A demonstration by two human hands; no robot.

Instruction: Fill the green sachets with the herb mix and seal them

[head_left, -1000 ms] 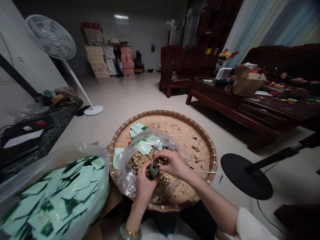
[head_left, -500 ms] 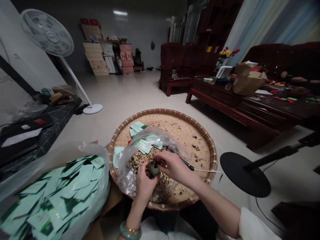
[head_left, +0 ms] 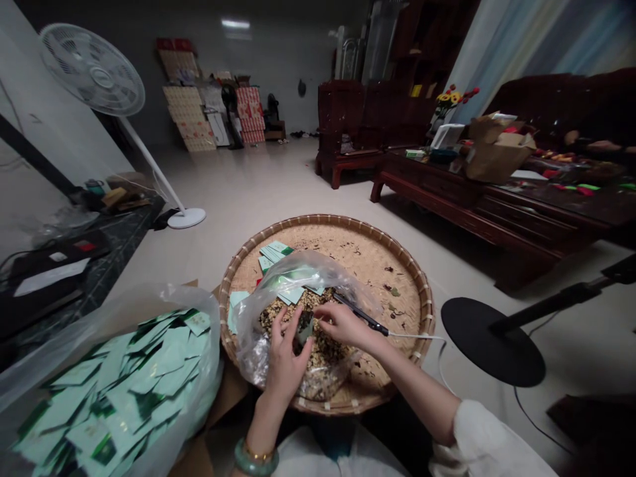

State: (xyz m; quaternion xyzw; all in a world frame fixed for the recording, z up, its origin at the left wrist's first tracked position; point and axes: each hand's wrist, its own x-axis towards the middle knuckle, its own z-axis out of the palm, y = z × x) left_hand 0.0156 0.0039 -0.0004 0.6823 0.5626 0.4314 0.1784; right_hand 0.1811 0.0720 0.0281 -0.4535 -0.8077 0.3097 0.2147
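Head view, far left: a white standing fan [head_left: 92, 69] rises at the upper left, and below it a clear plastic bag [head_left: 119, 371] full of pale green packets [head_left: 124, 391] sits at the lower left, within easy reach of your left hand. A cardboard box [head_left: 228, 391] shows under the bag's edge.

Your left hand [head_left: 284, 371] comes up from the bottom of the frame, palm turned inward, with a green bangle [head_left: 255, 458] on the wrist. Your fingers [head_left: 278, 324] are spread and partly open beside a small dark packet [head_left: 305, 329]; you cannot tell whether they pinch it.

That packet stands over a second clear bag [head_left: 293, 311] of dried mixed leaves and grains, which lies in the middle of a round woven bamboo tray [head_left: 328, 220]. The tray sits beneath the work, probably to catch the loose bits scattered across it, and a few green cards [head_left: 273, 253] lie near its upper left.

Your right hand [head_left: 345, 326] reaches in from the lower right, forearm bare below a white sleeve [head_left: 489, 440]. Your fingers curl loosely, and a black corded tool [head_left: 362, 315] rests held across the hand, its tip pointing up and left, its white cord [head_left: 417, 336] trailing right. Further right stands a round black fan base [head_left: 491, 341].
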